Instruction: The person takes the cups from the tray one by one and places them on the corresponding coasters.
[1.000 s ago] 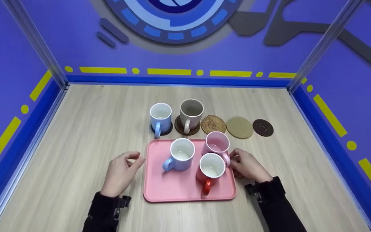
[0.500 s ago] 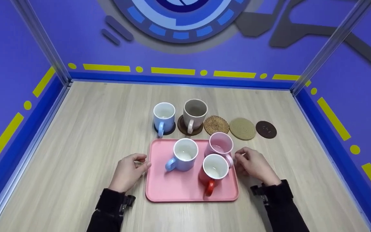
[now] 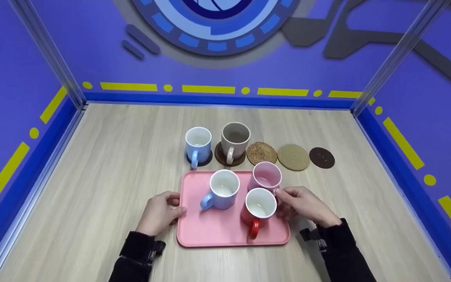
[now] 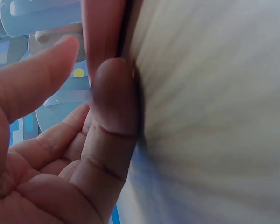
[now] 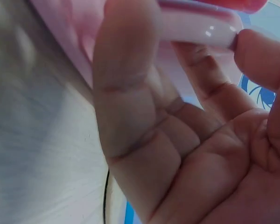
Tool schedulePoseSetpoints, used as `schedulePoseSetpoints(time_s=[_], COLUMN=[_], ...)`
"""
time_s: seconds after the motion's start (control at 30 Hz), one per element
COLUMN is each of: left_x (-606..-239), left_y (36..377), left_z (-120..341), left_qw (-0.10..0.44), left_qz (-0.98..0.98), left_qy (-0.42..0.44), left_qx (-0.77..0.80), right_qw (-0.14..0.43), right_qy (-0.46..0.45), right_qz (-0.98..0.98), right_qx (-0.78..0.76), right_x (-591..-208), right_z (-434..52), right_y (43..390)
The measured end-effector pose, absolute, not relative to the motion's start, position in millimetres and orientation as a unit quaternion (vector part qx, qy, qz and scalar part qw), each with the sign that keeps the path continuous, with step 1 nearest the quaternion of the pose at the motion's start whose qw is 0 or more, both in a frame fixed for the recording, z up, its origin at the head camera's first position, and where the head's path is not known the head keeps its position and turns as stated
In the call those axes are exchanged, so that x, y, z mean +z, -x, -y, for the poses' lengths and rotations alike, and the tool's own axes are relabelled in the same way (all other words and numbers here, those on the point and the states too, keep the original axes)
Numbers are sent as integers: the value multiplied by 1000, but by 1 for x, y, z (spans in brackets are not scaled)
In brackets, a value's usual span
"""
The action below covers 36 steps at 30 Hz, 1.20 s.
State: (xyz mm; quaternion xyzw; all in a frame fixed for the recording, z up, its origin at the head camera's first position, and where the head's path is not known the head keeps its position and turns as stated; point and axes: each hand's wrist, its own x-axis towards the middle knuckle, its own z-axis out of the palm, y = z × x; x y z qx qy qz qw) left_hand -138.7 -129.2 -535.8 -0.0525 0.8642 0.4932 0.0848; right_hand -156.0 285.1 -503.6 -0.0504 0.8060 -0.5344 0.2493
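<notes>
The left hand point(image 3: 159, 212) rests at the left edge of the pink tray point(image 3: 210, 231), its fingers curled loosely against the rim; the left wrist view shows a fingertip point(image 4: 114, 93) pressed on the tray's edge point(image 4: 102, 32), with the thumb apart, so the grip is narrow but not closed round the rim. The right hand point(image 3: 302, 203) sits at the tray's right edge, thumb and fingers pinching the handle of the pink mug point(image 3: 265, 177); the right wrist view shows the handle point(image 5: 196, 29) held between them. On the tray stand 3 mugs: the red mug point(image 3: 258, 207) nearest, handle toward the person, the blue mug point(image 3: 222, 189) to its left, and the pink mug behind the red one, at the far right. Beyond the tray, in a row on the wooden table point(image 3: 112, 164), a light-blue mug point(image 3: 198, 144) and a beige mug point(image 3: 235, 139) each stand on a dark coaster, followed to the right by 3 bare coasters: woven brown point(image 3: 262, 153), tan point(image 3: 293, 157) and dark brown point(image 3: 322, 157).
</notes>
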Motion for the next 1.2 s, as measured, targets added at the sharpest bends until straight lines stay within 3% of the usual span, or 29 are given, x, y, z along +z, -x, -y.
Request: schedulePoseSetpoints(time_s=[0.4, 0.8, 1.2], left_x=[-536, -536, -534], left_y=[138, 136, 135], left_z=[128, 129, 128], left_qw=[99, 98, 97], left_qz=[-846, -846, -852], left_qy=[56, 52, 50], left_qx=[521, 521, 511], right_qw=[256, 192, 232], right_qy=[42, 8, 27], right_qz=[-777, -806, -686], right_qx=[-573, -560, -689], right_x=[-502, -503, -513], right_z=[-274, -265, -281], right_y=[152, 147, 155])
